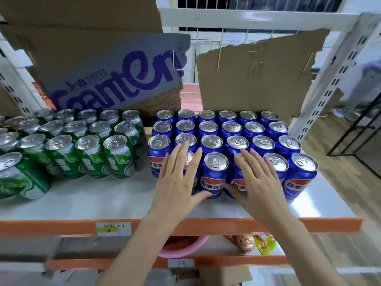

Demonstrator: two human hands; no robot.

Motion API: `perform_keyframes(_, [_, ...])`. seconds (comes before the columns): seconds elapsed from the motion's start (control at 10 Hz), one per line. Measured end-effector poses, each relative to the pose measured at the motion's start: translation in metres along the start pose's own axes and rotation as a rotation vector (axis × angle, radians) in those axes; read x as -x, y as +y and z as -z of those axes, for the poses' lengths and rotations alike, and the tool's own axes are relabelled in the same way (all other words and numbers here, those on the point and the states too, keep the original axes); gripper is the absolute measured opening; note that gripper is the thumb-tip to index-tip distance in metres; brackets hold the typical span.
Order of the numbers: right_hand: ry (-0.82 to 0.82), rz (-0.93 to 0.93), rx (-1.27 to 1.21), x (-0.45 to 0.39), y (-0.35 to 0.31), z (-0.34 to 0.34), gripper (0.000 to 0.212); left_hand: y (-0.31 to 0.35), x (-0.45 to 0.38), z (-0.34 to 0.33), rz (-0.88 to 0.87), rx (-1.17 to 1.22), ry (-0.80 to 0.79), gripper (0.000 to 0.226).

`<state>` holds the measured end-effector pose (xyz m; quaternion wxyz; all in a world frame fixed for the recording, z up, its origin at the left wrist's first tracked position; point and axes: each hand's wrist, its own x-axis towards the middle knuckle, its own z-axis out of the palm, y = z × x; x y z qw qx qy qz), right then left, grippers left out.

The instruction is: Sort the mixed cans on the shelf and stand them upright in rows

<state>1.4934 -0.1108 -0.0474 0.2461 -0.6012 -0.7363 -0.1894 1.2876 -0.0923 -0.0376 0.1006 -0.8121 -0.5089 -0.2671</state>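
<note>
Blue cans (215,172) upright, tops up, in rows

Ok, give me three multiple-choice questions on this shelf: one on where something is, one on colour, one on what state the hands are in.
1. Where do the green cans stand relative to the blue cans?
A left
B right
C on top

2. What colour is the shelf's front edge?
A white
B orange
C black

3. How are the left hand and right hand?
A holding a box
B clenched
C flat against the blue cans

Answers: 1 A, green block on the left. 2 B, orange strip below the cans. 3 C, fingers straight on the front row.
</note>
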Motion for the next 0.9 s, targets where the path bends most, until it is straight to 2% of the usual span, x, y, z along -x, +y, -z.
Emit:
perform_keyframes(0.1, [-0.053,0.003,0.066,0.010,0.014,0.000,0.087,0.017,-0.007,-0.006,-0.024,-0.091,-0.062,0.105])
perform_keyframes(0.2, [-0.067,0.031,0.101,0.010,0.020,0.001,0.096,0.025,-0.013,-0.013,-0.037,-0.142,-0.072,0.109])
perform_keyframes(0.3, [-0.049,0.056,0.089,0.010,0.022,0.002,0.090,0.029,-0.013,-0.016,-0.028,-0.165,-0.051,0.096])
perform_keyframes(0.6, [-0.055,0.095,0.029,0.011,0.028,-0.002,0.085,0.031,-0.012,-0.021,0.020,-0.203,-0.055,0.086])
perform_keyframes(0.8, [-0.054,0.119,-0.004,0.006,0.028,0.002,0.086,0.036,-0.018,-0.013,0.041,-0.230,-0.141,0.087])
perform_keyframes(0.9, [-0.038,0.124,-0.015,0.007,0.028,0.005,0.081,0.046,-0.023,-0.002,0.093,-0.228,-0.252,0.082])
